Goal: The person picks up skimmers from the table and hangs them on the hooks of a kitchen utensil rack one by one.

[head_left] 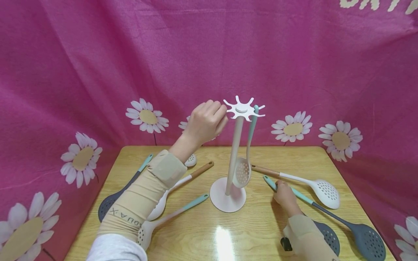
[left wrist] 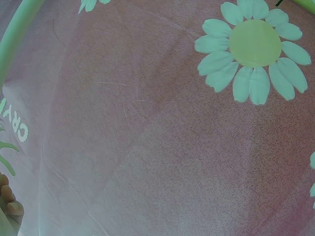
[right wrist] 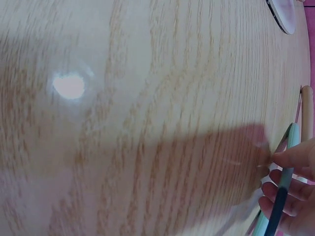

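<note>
A white utensil stand (head_left: pixel 234 152) rises from a round base, with curved hooks at its top. My left hand (head_left: pixel 209 117) is up at the stand's left side, its curled fingers gripping a hook tip that they mostly hide. The left wrist view catches only those fingers (left wrist: pixel 11 204), below the hooks. A teal-handled skimmer (head_left: pixel 242 172) hangs from the stand's right side. Low at the right, my right hand (head_left: pixel 285 195) pinches the teal and dark grey handle (right wrist: pixel 285 182) of a skimmer (head_left: pixel 328 235); the wrist hides part of it.
Beside my right hand lie another dark grey skimmer (head_left: pixel 369 241) and a white, wooden-handled one (head_left: pixel 326 194). Left of the stand lie a dark skimmer (head_left: pixel 111 204), a white utensil with a wooden handle (head_left: pixel 202 168) and a pale skimmer (head_left: pixel 147 233). Pink cloth (head_left: pixel 196 54) hangs behind.
</note>
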`<state>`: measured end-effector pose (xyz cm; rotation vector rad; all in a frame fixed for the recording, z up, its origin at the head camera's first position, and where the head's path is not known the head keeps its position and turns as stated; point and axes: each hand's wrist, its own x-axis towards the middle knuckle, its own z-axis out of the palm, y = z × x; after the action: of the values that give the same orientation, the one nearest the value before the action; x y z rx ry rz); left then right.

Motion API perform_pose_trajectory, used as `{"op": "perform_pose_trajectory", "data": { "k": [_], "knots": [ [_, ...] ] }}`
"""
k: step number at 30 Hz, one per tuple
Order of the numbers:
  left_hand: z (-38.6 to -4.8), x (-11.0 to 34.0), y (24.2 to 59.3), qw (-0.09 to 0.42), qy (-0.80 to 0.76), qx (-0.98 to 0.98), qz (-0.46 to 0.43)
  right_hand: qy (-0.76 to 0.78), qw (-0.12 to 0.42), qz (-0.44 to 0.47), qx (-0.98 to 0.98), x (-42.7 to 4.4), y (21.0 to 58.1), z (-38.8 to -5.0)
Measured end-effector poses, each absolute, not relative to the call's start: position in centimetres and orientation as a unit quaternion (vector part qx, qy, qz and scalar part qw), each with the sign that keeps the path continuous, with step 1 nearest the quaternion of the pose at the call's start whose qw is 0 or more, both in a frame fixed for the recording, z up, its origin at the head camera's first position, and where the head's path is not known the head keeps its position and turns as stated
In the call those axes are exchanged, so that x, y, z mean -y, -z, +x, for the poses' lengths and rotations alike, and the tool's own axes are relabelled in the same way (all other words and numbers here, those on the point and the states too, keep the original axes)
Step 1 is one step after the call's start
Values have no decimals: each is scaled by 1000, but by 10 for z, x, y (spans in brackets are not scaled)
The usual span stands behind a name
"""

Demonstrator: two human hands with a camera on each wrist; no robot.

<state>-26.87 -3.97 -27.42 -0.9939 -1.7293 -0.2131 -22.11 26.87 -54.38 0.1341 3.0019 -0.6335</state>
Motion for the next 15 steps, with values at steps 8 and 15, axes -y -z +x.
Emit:
{"op": "perform_pose_trajectory", "data": {
  "k": [8, 15],
  "knots": [
    [-269, 39, 275, 539, 90, 726, -416, 210, 36, 44, -976, -269, 545, -222],
    [-269, 39, 275, 541, 91, 726, -415, 219, 40, 48, -974, -270, 544, -223]
  ]
}}
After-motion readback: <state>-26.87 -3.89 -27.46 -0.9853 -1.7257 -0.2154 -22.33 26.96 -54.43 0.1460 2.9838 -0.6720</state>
